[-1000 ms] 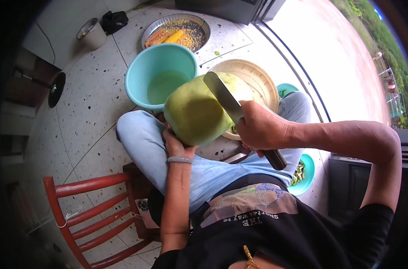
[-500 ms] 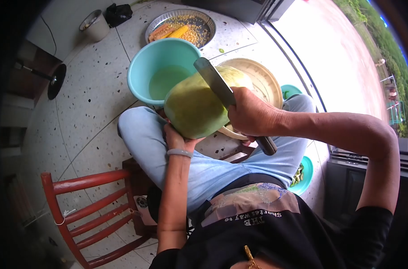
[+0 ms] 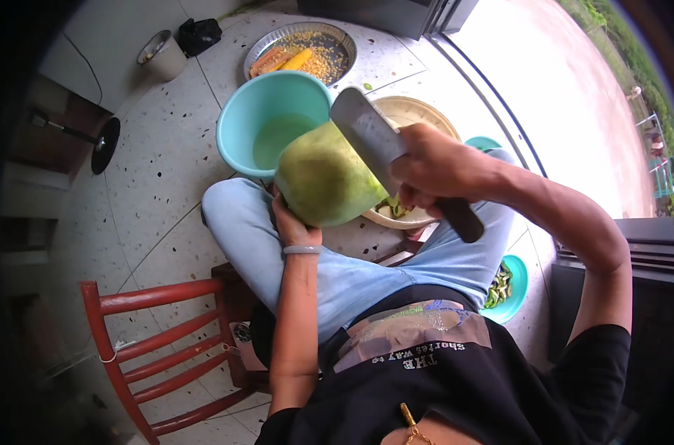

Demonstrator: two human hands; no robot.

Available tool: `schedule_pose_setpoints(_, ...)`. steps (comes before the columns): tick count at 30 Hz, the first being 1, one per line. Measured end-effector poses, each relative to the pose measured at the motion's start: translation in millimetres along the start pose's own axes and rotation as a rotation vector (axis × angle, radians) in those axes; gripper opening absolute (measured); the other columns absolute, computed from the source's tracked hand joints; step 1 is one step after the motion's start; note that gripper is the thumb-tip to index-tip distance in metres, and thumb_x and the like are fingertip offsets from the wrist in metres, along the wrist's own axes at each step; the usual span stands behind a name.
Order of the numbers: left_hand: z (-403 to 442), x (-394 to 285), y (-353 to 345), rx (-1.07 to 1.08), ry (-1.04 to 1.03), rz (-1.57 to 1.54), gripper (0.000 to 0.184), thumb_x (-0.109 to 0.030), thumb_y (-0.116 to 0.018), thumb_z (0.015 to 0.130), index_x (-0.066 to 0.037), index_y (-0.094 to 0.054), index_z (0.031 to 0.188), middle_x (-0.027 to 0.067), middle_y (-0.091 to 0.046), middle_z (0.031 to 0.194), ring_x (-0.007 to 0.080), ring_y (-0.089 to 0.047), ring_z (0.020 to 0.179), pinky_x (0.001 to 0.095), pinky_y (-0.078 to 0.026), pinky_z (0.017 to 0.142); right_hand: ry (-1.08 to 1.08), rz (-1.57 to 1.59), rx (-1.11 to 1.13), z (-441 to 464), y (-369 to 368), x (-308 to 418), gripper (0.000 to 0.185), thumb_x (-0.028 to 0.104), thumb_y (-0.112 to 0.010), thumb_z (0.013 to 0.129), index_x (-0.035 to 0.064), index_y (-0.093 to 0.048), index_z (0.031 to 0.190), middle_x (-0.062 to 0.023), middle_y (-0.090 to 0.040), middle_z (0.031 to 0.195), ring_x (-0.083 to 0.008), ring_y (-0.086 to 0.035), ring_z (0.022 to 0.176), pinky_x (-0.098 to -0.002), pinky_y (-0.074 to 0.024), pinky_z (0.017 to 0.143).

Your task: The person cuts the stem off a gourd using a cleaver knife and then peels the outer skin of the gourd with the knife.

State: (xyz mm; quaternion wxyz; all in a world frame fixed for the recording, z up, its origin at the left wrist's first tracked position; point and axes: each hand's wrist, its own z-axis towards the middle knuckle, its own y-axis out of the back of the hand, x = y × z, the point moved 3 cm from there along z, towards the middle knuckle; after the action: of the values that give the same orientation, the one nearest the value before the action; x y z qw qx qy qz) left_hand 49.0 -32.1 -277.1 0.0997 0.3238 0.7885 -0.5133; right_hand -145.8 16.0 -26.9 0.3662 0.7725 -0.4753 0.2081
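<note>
A large green melon-like fruit point(image 3: 324, 182) is held above my lap, its skin mottled with pale and yellowish patches. My left hand point(image 3: 296, 225) cups it at its near left side, fingers partly hidden underneath. In my right hand point(image 3: 437, 167) is a cleaver point(image 3: 367, 133), gripped by its dark handle. Its broad blade slants up and left, across the fruit's right side; whether it touches the skin I cannot tell. Below and behind the fruit stands a wide beige basin point(image 3: 442, 124), with green peelings point(image 3: 393, 209) at its near edge.
Left of the basin stands a turquoise tub point(image 3: 229, 133) holding some liquid. Behind it lies a metal tray point(image 3: 349, 52) with corn cobs and loose kernels. Small turquoise bowls point(image 3: 520, 276) sit at the right. A red chair point(image 3: 159, 300) is at the left, a doorway at the right.
The cleaver has turned so its flat side shows more, and my right hand has shifted slightly right. The melon-like fruit stays in my left hand, while the whole view has moved a little.
</note>
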Motion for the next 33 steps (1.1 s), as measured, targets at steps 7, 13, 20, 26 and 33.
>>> schedule_pose_setpoints(7,1,-8,-1,-0.024,0.168,0.036,0.039,-0.035,-0.044,0.097,-0.014,-0.054,0.128,0.0062,-0.058,0.128,0.0244,-0.058,0.117,0.0445,-0.051,0.094,0.346,0.307,-0.075,-17,61,-52,0.030,0.032,-0.059,0.097,0.0028,-0.054,0.103,-0.0037,-0.058,0.065,-0.0068,-0.053,0.049,-0.0249,-0.0454,0.044)
schedule_pose_setpoints(13,8,-20,-3,-0.038,0.345,0.059,0.043,-0.039,-0.037,0.099,-0.013,-0.056,0.128,0.0083,-0.056,0.133,0.0288,-0.055,0.120,0.0508,-0.048,0.096,0.290,0.410,-0.328,-5,40,-128,0.046,0.044,-0.066,0.091,0.0036,-0.050,0.106,0.0026,-0.049,0.057,-0.0047,-0.047,0.043,-0.0209,-0.0399,0.038)
schedule_pose_setpoints(20,16,-33,-15,-0.057,0.386,0.054,0.046,-0.042,-0.039,0.099,-0.013,-0.054,0.131,0.0106,-0.056,0.134,0.0319,-0.055,0.121,0.0522,-0.048,0.096,0.033,0.732,-0.131,12,10,-171,0.041,0.039,-0.068,0.091,0.0062,-0.045,0.097,0.0020,-0.048,0.058,-0.0056,-0.044,0.042,-0.0223,-0.0365,0.037)
schedule_pose_setpoints(26,29,-36,8,-0.113,0.464,0.040,0.044,-0.037,-0.041,0.099,-0.009,-0.055,0.130,0.0124,-0.057,0.133,0.0321,-0.055,0.121,0.0522,-0.048,0.097,0.020,0.796,-0.074,13,3,-174,0.040,0.039,-0.065,0.093,0.0063,-0.044,0.097,0.0001,-0.047,0.062,-0.0062,-0.042,0.044,-0.0232,-0.0370,0.038)
schedule_pose_setpoints(33,29,-44,-1,-0.143,0.490,0.142,0.043,-0.036,-0.043,0.098,-0.009,-0.056,0.129,0.0123,-0.059,0.131,0.0320,-0.057,0.119,0.0510,-0.049,0.096,-0.019,0.783,-0.034,8,5,-171,0.045,0.040,-0.064,0.093,0.0009,-0.046,0.106,0.0005,-0.043,0.059,-0.0078,-0.042,0.044,-0.0258,-0.0365,0.038)
